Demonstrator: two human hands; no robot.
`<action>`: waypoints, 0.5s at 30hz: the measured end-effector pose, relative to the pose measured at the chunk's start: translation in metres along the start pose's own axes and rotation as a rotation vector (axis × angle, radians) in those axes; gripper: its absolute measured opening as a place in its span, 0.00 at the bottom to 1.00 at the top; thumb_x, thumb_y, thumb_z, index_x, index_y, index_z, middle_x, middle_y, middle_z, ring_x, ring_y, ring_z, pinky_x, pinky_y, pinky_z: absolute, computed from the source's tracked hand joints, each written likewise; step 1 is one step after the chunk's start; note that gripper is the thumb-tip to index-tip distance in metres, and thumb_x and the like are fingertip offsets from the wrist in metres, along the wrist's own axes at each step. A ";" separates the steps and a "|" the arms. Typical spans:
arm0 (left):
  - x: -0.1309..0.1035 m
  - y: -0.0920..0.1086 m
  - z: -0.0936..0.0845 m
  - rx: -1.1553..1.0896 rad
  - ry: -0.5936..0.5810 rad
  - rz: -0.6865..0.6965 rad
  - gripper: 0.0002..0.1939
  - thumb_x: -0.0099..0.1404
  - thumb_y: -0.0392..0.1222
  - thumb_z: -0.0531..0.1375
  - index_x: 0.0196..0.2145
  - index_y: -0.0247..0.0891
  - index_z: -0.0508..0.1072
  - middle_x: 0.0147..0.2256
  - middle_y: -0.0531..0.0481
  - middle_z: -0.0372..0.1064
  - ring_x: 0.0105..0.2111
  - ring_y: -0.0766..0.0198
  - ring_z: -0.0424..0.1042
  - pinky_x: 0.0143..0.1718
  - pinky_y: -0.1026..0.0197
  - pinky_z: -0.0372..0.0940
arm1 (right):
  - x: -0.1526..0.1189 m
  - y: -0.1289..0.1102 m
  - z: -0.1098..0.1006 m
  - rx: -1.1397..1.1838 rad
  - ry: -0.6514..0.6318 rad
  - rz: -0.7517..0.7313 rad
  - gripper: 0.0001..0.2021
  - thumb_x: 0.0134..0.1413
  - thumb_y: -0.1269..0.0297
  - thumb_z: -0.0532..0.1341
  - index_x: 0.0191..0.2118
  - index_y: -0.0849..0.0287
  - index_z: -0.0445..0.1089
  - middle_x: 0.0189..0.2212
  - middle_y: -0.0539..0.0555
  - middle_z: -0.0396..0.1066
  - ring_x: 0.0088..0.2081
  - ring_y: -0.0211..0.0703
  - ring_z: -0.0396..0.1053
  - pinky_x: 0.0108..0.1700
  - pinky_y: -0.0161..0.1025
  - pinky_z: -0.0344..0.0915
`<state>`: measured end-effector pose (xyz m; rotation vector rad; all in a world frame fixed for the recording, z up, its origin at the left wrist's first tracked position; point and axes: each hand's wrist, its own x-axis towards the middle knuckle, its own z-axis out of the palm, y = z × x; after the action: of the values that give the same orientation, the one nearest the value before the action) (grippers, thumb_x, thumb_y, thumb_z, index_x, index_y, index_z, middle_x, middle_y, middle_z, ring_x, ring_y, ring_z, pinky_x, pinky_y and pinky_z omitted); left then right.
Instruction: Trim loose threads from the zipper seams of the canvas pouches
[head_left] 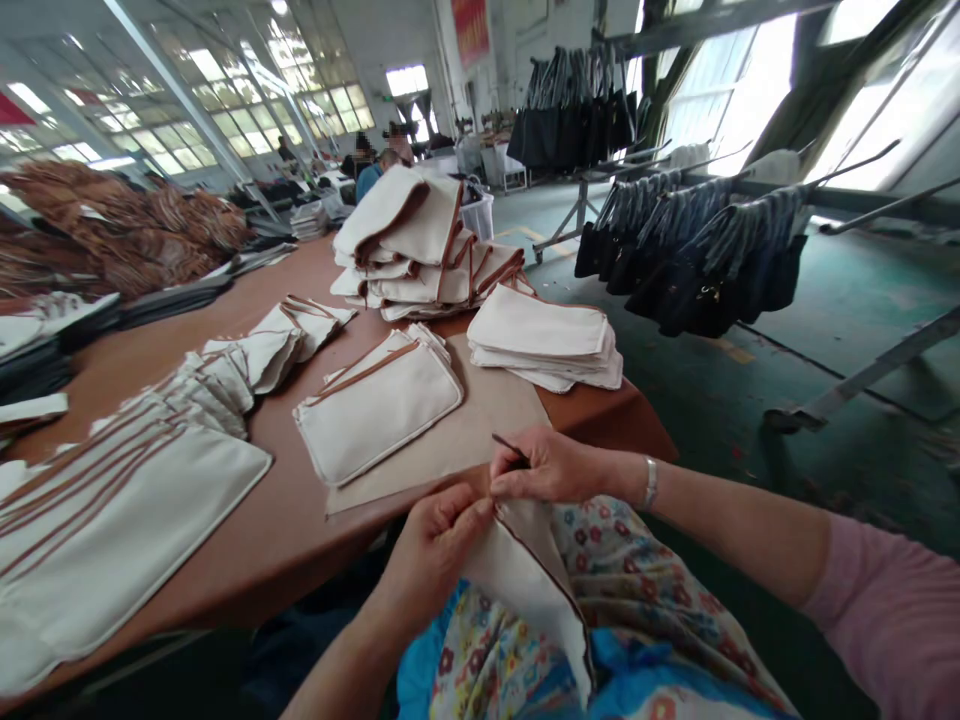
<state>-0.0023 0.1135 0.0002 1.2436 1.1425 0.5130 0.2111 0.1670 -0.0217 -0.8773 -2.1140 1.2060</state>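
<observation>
My left hand (439, 545) pinches the top end of a white fabric piece (517, 575) with brown edging, which hangs down over the flowered apron on my lap. Close against it, my right hand (544, 465) holds a thin dark tool (511, 446) and its fingertips meet the same end of the piece. Just beyond the hands, a white pouch with a brown strip (382, 410) lies on a beige sheet (495, 400) at the table edge. A folded white stack (544, 335) sits behind my right hand.
The brown table (277, 490) carries a spread row of white pouches (150, 500) at left and a tall pile of white pieces (420, 240) at the back. Brown material (120, 220) is heaped far left. Racks with dark bags (697, 250) stand at right. People (375, 165) are in the background.
</observation>
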 end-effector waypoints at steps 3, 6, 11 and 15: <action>-0.002 0.012 0.002 0.194 0.243 0.143 0.21 0.64 0.59 0.57 0.29 0.36 0.71 0.21 0.52 0.64 0.21 0.66 0.61 0.22 0.66 0.53 | -0.002 -0.026 -0.014 -0.251 0.216 -0.089 0.23 0.52 0.51 0.65 0.47 0.65 0.69 0.42 0.60 0.70 0.42 0.46 0.67 0.46 0.40 0.63; -0.004 0.035 0.006 0.435 0.436 0.328 0.19 0.67 0.55 0.55 0.28 0.39 0.72 0.22 0.52 0.67 0.24 0.63 0.65 0.24 0.65 0.57 | -0.002 -0.051 -0.016 -0.219 0.124 -0.132 0.29 0.46 0.52 0.69 0.52 0.61 0.66 0.43 0.57 0.71 0.40 0.44 0.69 0.42 0.37 0.64; 0.002 0.064 -0.006 0.819 0.802 0.914 0.10 0.67 0.43 0.56 0.44 0.40 0.72 0.41 0.44 0.73 0.43 0.53 0.71 0.47 0.54 0.62 | 0.017 -0.053 -0.057 -0.137 0.376 -0.048 0.08 0.57 0.63 0.59 0.37 0.63 0.71 0.30 0.52 0.72 0.30 0.38 0.67 0.33 0.33 0.62; 0.040 0.050 -0.061 1.042 1.019 1.020 0.18 0.65 0.40 0.58 0.52 0.38 0.66 0.49 0.41 0.69 0.52 0.51 0.66 0.56 0.51 0.58 | 0.035 -0.007 -0.145 -0.081 0.832 0.136 0.21 0.52 0.53 0.63 0.44 0.67 0.71 0.35 0.57 0.73 0.29 0.37 0.67 0.30 0.33 0.62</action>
<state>-0.0272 0.1906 0.0362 2.6666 1.6167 1.5514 0.2912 0.2671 0.0543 -1.2943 -1.4413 0.6323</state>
